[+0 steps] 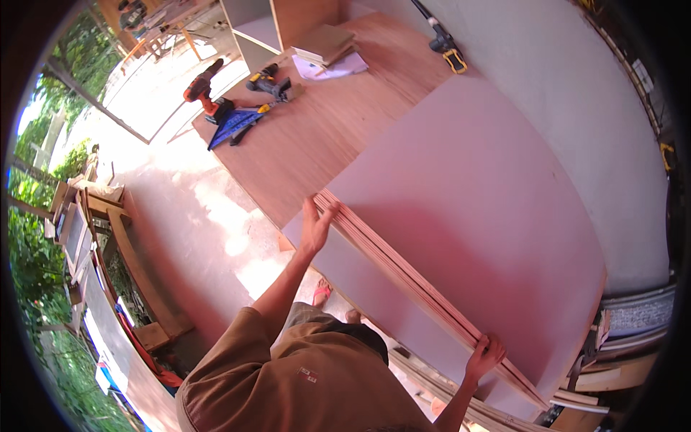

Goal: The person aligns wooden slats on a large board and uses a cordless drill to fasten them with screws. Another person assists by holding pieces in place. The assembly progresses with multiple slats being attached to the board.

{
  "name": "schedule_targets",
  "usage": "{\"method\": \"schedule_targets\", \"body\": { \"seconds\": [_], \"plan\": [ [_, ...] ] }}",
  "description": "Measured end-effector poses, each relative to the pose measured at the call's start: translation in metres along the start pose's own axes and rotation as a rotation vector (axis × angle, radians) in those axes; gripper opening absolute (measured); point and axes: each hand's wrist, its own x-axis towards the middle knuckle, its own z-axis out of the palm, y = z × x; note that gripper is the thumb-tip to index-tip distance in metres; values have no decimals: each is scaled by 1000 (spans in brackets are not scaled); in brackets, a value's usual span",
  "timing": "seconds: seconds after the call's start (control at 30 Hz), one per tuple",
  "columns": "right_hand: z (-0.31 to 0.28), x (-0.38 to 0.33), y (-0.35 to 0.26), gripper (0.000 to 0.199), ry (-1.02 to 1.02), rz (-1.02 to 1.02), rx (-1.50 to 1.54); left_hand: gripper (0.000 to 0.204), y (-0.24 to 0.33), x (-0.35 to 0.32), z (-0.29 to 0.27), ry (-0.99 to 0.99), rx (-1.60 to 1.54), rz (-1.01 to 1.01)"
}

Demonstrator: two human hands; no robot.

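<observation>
A bundle of long, thin wood strips [403, 268] lies slantwise across a pale, smooth panel [489, 180] on the workbench. Its strips are pressed side by side, with their layered edges facing up. At the far left end, my left hand [317, 225] is closed around the bundle, thumb and fingers on opposite sides. Near the other end, my right hand [487, 355] grips the same strips with its fingers curled over the top. The undersides of the strips and parts of both palms are hidden.
On the brown wood sheet [288, 165] beyond lie an orange drill [201, 90], a yellow-black drill [268, 83] and a blue triangular square [234, 126]. Farther back are small boards [327, 47] on paper and a black-yellow power tool [448, 54] by the wall. A person [133, 16] is far left.
</observation>
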Motion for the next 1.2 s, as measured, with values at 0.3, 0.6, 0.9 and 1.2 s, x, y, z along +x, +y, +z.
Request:
{"method": "schedule_targets", "body": {
  "seconds": [0.3,0.6,0.9,1.2],
  "plan": [
    [9,-9,-79,38,358,73,237,83,14,-7,-68,-116,-37,-11],
    [21,-44,-205,15,302,-276,746,60,-189,-120,-214,41,172,-327],
    [98,-107,-251,19,-271,-273,872,40,-307,-339,-327,-273,613,-1141],
    [176,-133,-221,22,-252,-4,689,46,-154,-52,-303,215,-30,-391]
  ]
}}
